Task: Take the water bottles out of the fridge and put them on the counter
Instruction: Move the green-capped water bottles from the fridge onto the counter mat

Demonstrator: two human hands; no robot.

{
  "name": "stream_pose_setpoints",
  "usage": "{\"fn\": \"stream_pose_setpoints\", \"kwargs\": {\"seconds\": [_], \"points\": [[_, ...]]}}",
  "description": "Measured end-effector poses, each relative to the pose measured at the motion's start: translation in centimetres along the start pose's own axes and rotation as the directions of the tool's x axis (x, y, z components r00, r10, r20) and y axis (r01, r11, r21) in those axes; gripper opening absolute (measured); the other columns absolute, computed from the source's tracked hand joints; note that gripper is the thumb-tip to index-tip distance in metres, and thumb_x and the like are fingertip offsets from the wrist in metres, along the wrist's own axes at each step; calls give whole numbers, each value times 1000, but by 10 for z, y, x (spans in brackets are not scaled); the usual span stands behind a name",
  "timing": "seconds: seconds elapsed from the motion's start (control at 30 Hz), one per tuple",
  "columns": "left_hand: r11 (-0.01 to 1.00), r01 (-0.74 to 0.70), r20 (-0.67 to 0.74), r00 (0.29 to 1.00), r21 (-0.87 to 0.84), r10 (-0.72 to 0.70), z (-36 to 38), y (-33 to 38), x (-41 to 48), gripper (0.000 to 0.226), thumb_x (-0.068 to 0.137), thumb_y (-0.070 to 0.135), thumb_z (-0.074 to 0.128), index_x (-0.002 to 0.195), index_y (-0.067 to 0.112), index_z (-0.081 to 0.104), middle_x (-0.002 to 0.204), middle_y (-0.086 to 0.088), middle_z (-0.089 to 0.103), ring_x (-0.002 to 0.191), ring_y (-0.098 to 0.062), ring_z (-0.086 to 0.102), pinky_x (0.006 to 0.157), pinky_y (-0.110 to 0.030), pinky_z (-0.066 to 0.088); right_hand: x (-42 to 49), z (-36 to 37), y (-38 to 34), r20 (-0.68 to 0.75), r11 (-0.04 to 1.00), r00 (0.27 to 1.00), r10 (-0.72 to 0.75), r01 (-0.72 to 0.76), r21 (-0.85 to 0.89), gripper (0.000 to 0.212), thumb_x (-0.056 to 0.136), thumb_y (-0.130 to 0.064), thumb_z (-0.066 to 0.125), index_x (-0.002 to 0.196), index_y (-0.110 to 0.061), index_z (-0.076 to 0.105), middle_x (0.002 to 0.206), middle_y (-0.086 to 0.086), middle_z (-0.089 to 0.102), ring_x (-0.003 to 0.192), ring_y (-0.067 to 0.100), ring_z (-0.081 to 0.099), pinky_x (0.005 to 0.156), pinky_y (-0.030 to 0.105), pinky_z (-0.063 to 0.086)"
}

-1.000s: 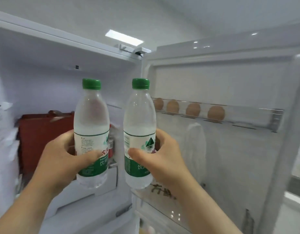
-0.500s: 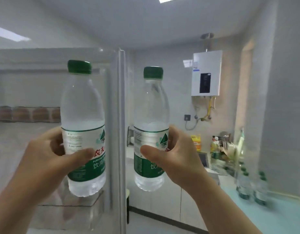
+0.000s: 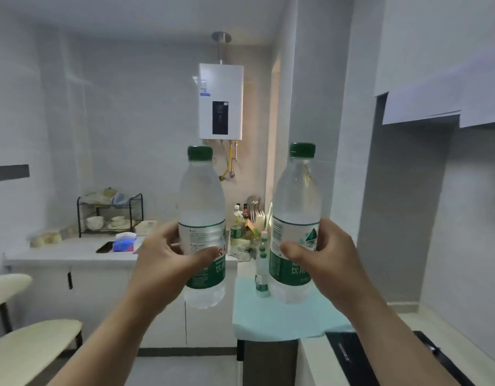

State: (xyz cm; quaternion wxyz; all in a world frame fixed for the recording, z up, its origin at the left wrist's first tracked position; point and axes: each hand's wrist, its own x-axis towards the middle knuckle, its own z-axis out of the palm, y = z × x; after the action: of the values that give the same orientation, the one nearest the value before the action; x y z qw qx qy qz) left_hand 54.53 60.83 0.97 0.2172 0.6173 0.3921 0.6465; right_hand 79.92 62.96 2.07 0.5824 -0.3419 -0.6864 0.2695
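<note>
My left hand (image 3: 168, 260) grips a clear water bottle (image 3: 201, 207) with a green cap and green-white label, held upright in the air. My right hand (image 3: 327, 257) grips a second, matching water bottle (image 3: 296, 201), also upright. Both bottles hang in front of me above the floor and the near end of the counter. Behind them, a light turquoise counter (image 3: 282, 316) carries another small bottle (image 3: 261, 266) standing upright. The fridge is out of view.
A white counter (image 3: 68, 252) on the left holds a black dish rack (image 3: 110, 215), a phone and a tissue pack. Condiment bottles and a knife block crowd the corner. A black stove top (image 3: 360, 358) lies at lower right. Cream stools (image 3: 29, 346) stand at lower left. A water heater (image 3: 221, 101) hangs on the wall.
The view has swung right, away from the open fridge and its door, to the kitchen counters. Both hands still carry their bottles, now lower and further apart.
</note>
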Motion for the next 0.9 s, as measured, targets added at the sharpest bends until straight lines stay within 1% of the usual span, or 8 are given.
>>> {"fn": "stream_pose_setpoints", "kwargs": {"seconds": [0.13, 0.23, 0.33, 0.43, 0.53, 0.7, 0.83, 0.9], "points": [[998, 55, 41, 998, -13, -54, 58, -44, 23, 46, 46, 32, 86, 90, 34, 72, 85, 11, 77, 78, -8, 73, 58, -15, 54, 12, -39, 54, -75, 991, 993, 95, -101, -82, 43, 68, -31, 84, 107, -26, 65, 96, -6, 75, 86, 10, 72, 68, 29, 60], [995, 99, 71, 993, -26, -97, 87, -84, 45, 48, 45, 38, 86, 91, 43, 73, 89, 10, 77, 81, -7, 73, 58, -17, 56, 27, -51, 98, -132, 978, 979, 157, -173, -117, 51, 60, -40, 83, 106, -28, 65, 95, -9, 75, 84, 6, 71, 68, 27, 59], [987, 157, 97, 983, -19, -154, 110, -136, 74, 58, 49, 33, 89, 104, 34, 70, 94, 10, 77, 86, -9, 73, 61, -22, 58, 52, -53, 150, -180, 962, 961, 211, -237, -134, 57, 54, -47, 80, 106, -29, 65, 93, -11, 74, 83, 4, 70, 67, 24, 57], [978, 209, 106, 973, -19, -206, 128, -193, 104, 54, 58, 17, 91, 104, 32, 68, 93, 11, 76, 87, -9, 72, 62, -21, 57, 79, -46, 200, -217, 943, 942, 258, -294, -158, 53, 55, -47, 80, 102, -32, 63, 92, -16, 73, 82, -1, 68, 63, 16, 52], [965, 260, 127, 957, 7, -259, 143, -252, 137, 54, 56, 21, 89, 101, 38, 63, 91, 16, 74, 84, -3, 70, 57, -16, 54, 107, -36, 253, -234, 909, 916, 325, -371, -188, 48, 59, -39, 85, 99, -34, 58, 91, -14, 71, 81, -7, 65, 63, 16, 50], [918, 382, 136, 909, 110, -394, 168, -353, 168, 70, 47, 28, 86, 111, 29, 58, 98, 4, 71, 90, -15, 68, 73, -39, 59, 134, -25, 343, -267, 857, 869, 416, -473, -205, 51, 51, -43, 80, 94, -36, 53, 88, -29, 66, 80, -11, 62, 55, 7, 46], [854, 470, 129, 854, 223, -504, 191, -429, 172, 60, 46, 31, 85, 100, 36, 59, 93, 11, 71, 86, -13, 68, 72, -41, 59, 144, -15, 420, -265, 793, 813, 519, -573, -207, 48, 54, -36, 82, 94, -37, 55, 88, -14, 69, 82, 1, 66, 60, 17, 48], [829, 491, 129, 834, 269, -536, 201, -463, 172, 54, 47, 29, 85, 91, 40, 56, 90, 13, 69, 84, -12, 67, 71, -39, 58, 148, -10, 457, -249, 760, 794, 554, -605, -239, 47, 55, -35, 81, 93, -38, 54, 90, -16, 68, 81, -2, 64, 55, 11, 46]]}}
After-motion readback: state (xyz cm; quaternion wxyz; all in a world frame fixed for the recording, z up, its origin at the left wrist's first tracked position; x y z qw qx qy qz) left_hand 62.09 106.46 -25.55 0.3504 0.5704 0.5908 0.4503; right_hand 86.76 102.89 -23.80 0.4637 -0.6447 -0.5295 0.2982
